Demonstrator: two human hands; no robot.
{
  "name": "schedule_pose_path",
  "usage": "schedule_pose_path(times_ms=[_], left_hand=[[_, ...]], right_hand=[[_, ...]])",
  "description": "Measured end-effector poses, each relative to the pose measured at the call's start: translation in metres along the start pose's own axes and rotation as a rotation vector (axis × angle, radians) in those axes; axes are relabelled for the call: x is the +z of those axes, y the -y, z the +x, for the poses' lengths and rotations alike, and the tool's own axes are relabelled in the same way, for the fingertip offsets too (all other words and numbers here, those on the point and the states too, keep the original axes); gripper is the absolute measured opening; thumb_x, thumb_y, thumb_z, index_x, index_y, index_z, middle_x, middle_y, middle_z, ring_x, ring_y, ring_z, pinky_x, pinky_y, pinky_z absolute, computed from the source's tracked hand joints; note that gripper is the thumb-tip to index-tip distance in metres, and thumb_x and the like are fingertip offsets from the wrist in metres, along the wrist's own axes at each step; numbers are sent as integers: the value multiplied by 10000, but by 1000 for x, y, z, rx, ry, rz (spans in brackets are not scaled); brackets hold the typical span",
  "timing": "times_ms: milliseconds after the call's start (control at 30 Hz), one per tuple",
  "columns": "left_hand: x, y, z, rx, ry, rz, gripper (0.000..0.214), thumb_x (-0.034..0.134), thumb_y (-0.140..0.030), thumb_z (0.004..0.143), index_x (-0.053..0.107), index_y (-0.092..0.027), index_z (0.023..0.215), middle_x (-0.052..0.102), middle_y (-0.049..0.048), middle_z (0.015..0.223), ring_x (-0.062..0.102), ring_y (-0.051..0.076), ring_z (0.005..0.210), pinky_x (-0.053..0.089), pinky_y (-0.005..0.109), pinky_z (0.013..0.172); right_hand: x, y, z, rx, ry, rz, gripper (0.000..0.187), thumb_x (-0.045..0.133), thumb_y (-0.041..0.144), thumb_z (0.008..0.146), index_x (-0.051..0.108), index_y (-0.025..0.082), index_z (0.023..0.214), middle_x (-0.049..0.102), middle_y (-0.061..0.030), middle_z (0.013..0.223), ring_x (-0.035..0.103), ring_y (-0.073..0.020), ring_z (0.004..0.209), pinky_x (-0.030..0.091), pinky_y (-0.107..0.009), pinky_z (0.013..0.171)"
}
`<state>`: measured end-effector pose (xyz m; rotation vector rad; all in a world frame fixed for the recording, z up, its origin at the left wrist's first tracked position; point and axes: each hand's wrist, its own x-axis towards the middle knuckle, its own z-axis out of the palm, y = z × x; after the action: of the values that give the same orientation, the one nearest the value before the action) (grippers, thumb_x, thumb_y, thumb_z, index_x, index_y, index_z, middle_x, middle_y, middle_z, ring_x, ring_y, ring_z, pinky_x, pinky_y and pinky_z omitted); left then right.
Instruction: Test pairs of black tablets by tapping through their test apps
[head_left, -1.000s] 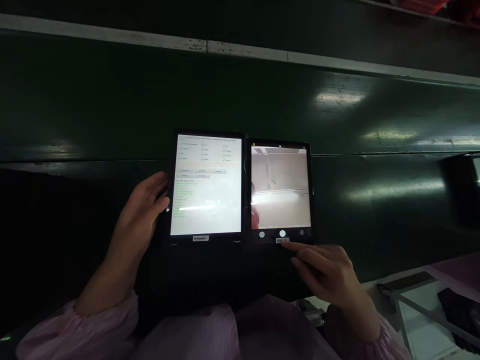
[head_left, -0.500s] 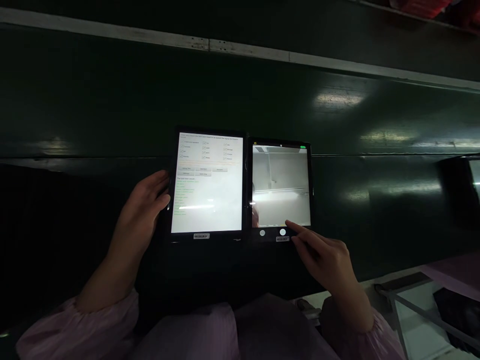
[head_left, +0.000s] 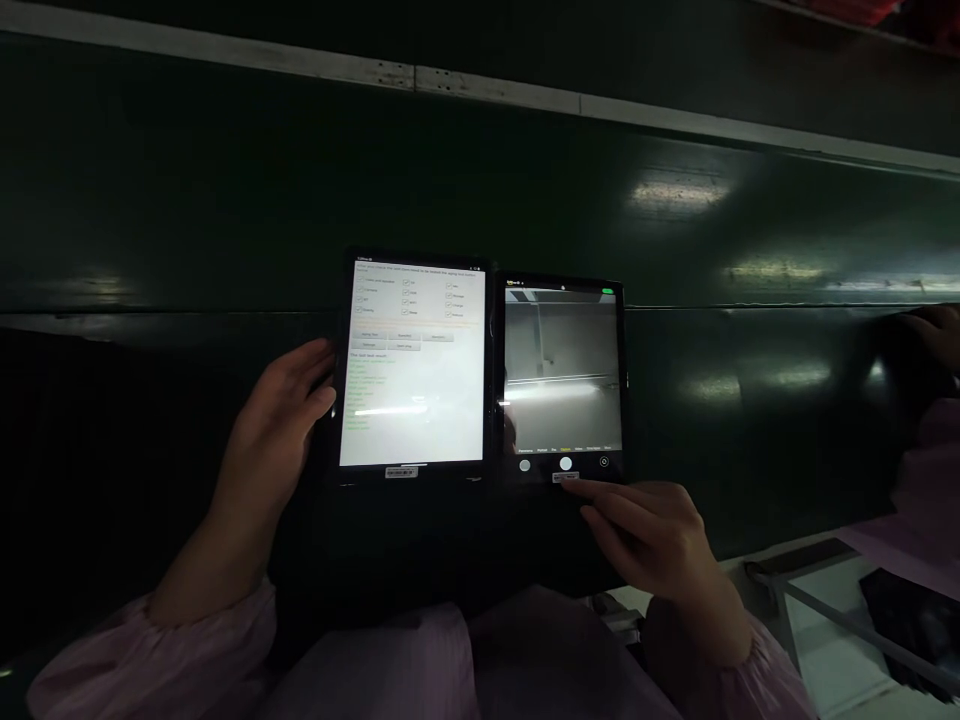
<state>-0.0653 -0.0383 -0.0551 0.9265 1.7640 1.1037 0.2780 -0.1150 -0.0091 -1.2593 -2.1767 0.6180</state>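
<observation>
Two tablets lie side by side in front of me, both lit. The left tablet (head_left: 416,400) shows a white page with check boxes, grey buttons and green lines of text. My left hand (head_left: 281,420) grips its left edge, the thumb at the border and the other fingers partly hidden behind it. The right tablet (head_left: 562,350) shows a camera screen with a round white shutter button under a grey picture. My right hand (head_left: 652,530) has its index finger stretched to the barcode label (head_left: 565,477) on the lower bezel, the thumb apart below. Whether that fingertip touches is unclear.
A dark green work surface (head_left: 300,180) spreads beyond the tablets, with a pale metal strip (head_left: 495,90) across it. Another person's hand (head_left: 937,330) is at the right edge, over a dark object. A metal frame (head_left: 847,610) stands at the lower right.
My right index finger has moved down from the camera screen's lower edge to the bezel. Status bars now show on both tablets. Another person's hand has come in at the right.
</observation>
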Motion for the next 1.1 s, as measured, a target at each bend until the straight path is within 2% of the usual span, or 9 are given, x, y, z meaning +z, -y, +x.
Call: schedule_pose_path(times_ms=[100,267,367,467,533,700,900,1000,1100], left_hand=[[1,-4,-2,-26,-10,5,450,841,-265,718,790,-285,1165,793,71,1384,550,375,1558,263,640,1384],[1,-7,-3,-39,-16,-2,449,832,-242,710,797,-289,1155,791,73,1386,535,379,1571,268,625,1388],[1,-5,-3,-24,-10,13,453,840,-248,717,795,-284,1166,787,79,1400,536,380,1570,272,621,1386],[0,-3,-3,-9,3,24,451,830,-251,743,788,-274,1191,784,84,1413,553,378,1555,287,625,1379],[0,-2,-3,-7,3,36,452,815,-245,758,785,-271,1208,782,83,1420,551,373,1558,279,631,1378],[0,-5,-3,-8,1,71,450,788,-221,771,783,-268,1219,786,80,1416,570,365,1542,267,638,1380],[1,-7,-5,1,-16,89,425,781,-217,769,789,-295,1187,790,68,1395,570,373,1542,311,636,1368],[-1,-4,-4,5,-4,74,418,796,-229,774,787,-288,1188,790,78,1393,571,377,1540,307,634,1371],[-3,1,-3,17,24,45,425,805,-246,796,776,-295,1217,781,72,1416,556,365,1555,294,625,1378]], right_hand=[[1,-1,-1,4,35,0,381,527,62,1047,768,189,781,884,-31,884,618,-63,386,472,-210,387],[7,-6,-2,86,-39,-94,322,553,100,1079,832,209,963,892,-34,971,767,-99,563,580,-183,501],[10,-8,-2,123,-93,-164,300,552,131,1100,835,223,1138,892,-22,968,643,-58,430,523,-181,453],[11,-8,-2,129,-104,-173,298,552,140,1107,830,217,1178,881,-7,890,466,-31,332,453,-190,409],[11,-7,-2,115,-111,-161,294,556,129,1103,827,207,1187,866,3,840,441,-30,335,437,-189,412],[14,-1,4,80,-126,-103,327,526,118,1112,792,214,1275,867,9,887,482,-26,378,421,-179,429],[25,3,22,53,-22,-124,329,526,169,1124,838,189,1020,886,-48,978,520,-35,398,426,-200,416],[22,-3,22,55,-27,-149,316,535,178,1126,850,184,1103,881,-44,906,527,-45,376,422,-203,403],[10,-12,12,141,-75,-199,321,553,183,1119,851,233,1229,877,-25,871,568,-58,383,467,-198,438]])
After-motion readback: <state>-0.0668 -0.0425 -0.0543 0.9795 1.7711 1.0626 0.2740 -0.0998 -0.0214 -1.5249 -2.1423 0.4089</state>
